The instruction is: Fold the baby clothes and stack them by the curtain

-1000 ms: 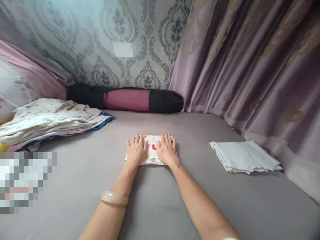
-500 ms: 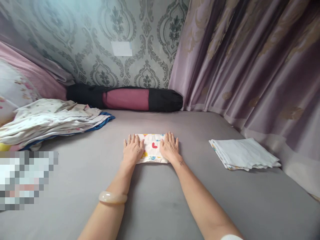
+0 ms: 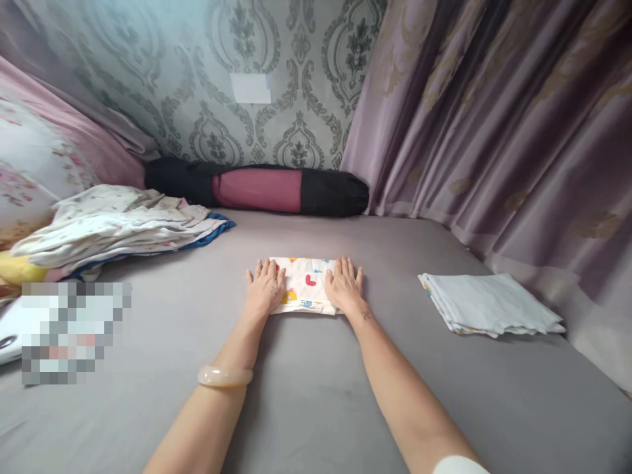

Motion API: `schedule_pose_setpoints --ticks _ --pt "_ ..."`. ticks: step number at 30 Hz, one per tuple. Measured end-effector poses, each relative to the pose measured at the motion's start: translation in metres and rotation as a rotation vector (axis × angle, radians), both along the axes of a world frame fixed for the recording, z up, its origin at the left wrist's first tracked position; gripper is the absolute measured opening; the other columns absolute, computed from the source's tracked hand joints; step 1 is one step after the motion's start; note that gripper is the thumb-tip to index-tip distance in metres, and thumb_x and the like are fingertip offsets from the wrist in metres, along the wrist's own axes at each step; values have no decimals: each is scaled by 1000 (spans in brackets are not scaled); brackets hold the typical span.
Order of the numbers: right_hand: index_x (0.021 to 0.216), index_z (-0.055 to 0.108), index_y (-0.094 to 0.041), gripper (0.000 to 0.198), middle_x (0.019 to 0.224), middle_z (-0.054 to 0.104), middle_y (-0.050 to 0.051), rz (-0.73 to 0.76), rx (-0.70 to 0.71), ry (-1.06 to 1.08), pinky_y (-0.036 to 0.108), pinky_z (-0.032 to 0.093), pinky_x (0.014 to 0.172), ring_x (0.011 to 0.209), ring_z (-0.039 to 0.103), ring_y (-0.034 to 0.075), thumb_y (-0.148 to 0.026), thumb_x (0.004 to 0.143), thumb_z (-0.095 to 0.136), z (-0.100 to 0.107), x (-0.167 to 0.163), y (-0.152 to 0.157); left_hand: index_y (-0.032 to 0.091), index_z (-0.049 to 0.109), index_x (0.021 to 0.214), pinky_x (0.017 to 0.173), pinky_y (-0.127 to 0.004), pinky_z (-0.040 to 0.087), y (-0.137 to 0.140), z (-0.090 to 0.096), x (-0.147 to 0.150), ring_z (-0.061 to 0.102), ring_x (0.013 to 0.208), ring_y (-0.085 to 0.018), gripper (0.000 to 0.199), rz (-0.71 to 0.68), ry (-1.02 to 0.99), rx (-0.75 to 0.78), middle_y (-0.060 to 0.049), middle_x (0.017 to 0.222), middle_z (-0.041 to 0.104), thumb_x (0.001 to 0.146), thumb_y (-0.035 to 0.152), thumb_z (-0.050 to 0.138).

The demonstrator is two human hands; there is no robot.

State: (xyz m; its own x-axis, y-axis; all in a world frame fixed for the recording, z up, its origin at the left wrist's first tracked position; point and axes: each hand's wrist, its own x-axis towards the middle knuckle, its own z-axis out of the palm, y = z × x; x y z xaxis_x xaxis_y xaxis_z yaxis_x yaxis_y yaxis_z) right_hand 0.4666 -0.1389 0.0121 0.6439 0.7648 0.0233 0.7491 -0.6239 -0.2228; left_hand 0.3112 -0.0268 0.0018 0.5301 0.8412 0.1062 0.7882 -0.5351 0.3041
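A small folded white cloth printed with red, yellow and blue figures lies flat on the grey sheet. My left hand rests palm down over its left edge, fingers stretched forward. On its right edge lies my right hand, also flat with its fingers extended. The middle of the cloth, with a red mark, shows between my thumbs. What lies under each palm is hidden.
To the right is a stack of folded white cloths. A loose heap of pale cloths lies at the left, above a blurred-out item. A black and maroon roll lies along the wall by the purple curtain.
My right hand has slid slightly rightward relative to the left, so the two are a little farther apart on the cloth. The whole view has shifted a bit.
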Motion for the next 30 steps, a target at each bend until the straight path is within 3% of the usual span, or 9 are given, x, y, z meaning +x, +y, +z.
schedule_pose_setpoints --ticks 5,10,14,18,24,30 --pt "151 24 -2 62 159 18 14 78 17 -32 41 7 119 147 11 24 -35 98 19 1 -6 3 13 42 143 115 -58 20 -10 4 -19 27 144 -31 53 33 -28 53 -15 150 40 97 36 28" --pt "151 23 -2 63 159 19 14 70 -19 29 40 9 118 147 13 25 -37 98 19 -5 -6 4 16 49 135 112 -56 27 -10 -1 -38 32 141 -31 46 23 -100 -8 -14 147 45 96 34 31" --pt "151 23 -2 63 159 18 14 71 -26 35 41 9 118 147 13 25 -36 98 20 -5 -5 3 18 56 125 101 -42 45 -2 1 -39 58 117 -26 39 41 -378 -74 -13 127 63 91 33 43" --pt "151 24 -2 62 159 20 14 71 -50 38 43 7 118 147 13 25 -36 99 19 5 -7 4 18 64 108 91 -35 50 6 6 -37 66 100 -22 33 164 -736 -188 -11 109 70 86 36 48" --pt "151 25 -5 62 160 17 13 145 -38 22 44 4 118 148 9 23 -38 99 18 11 -24 18 15 64 87 68 -27 52 13 12 -39 68 82 -18 24 372 -1240 -525 -7 89 71 79 36 54" --pt "152 24 -6 62 159 19 11 144 -42 10 44 3 119 148 9 22 -39 99 15 -2 -29 25 14 64 76 54 -17 44 18 31 -42 63 63 -9 7 556 -1600 -1008 -2 73 66 70 17 64"
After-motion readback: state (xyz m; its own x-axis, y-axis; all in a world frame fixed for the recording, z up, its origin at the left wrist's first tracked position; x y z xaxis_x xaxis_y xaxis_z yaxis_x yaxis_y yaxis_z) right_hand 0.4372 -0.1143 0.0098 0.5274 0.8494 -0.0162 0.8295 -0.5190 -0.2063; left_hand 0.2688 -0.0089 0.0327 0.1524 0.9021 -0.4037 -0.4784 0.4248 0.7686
